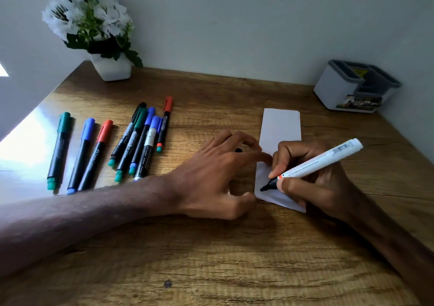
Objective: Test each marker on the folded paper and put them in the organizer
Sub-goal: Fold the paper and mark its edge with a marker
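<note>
1. Head view: I saw the right hand pinching a white marker between thumb and curled fingers, its black tip down on the near end of the folded paper.
2. The left hand lay just left of the paper, fingers arched and spread, the index fingertip reaching the paper's edge.
3. A small dark thing, possibly a cap, showed under those fingers; I could not tell whether they pinched it.
4. Capped markers lay in a loose row on the wooden table, well left of the paper.
5. The organizer stood at the far right corner, apart from the paper.
6. A potted plant with white flowers stood at the far left.
</note>
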### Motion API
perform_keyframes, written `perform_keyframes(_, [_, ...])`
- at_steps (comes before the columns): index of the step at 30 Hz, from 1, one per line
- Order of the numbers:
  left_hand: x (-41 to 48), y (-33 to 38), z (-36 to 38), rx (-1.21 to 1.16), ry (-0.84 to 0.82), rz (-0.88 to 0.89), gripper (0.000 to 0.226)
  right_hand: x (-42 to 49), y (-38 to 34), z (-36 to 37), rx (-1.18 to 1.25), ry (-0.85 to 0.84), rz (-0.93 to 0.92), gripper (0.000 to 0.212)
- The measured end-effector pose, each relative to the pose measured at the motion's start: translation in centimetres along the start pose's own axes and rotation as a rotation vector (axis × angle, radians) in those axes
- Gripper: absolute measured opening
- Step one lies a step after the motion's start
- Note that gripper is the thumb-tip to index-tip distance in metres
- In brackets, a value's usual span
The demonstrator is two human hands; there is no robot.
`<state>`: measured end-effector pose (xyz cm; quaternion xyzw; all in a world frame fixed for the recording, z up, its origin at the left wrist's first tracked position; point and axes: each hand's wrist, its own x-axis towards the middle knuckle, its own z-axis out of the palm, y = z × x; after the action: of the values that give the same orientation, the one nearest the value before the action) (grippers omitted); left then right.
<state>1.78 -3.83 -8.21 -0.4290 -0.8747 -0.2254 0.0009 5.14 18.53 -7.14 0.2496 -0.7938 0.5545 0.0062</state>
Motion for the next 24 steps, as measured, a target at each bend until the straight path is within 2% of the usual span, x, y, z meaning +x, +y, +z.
perform_keyframes(11, [-0.06,0.03,0.01,0.001,0.004,-0.008,0.074,0.04,-0.45,0.22,-0.081,-0.029,-0.017,0.019])
perform_keyframes(16, [-0.01,0.03,0.0,0.007,0.002,-0.007,0.072,0.03,-0.58,0.4,-0.135,-0.056,-0.022,0.01])
perform_keyframes(24, [0.03,-0.1,0.07,0.011,0.003,-0.001,0.073,-0.09,-0.6,0.51,-0.129,-0.049,-0.004,0.018])
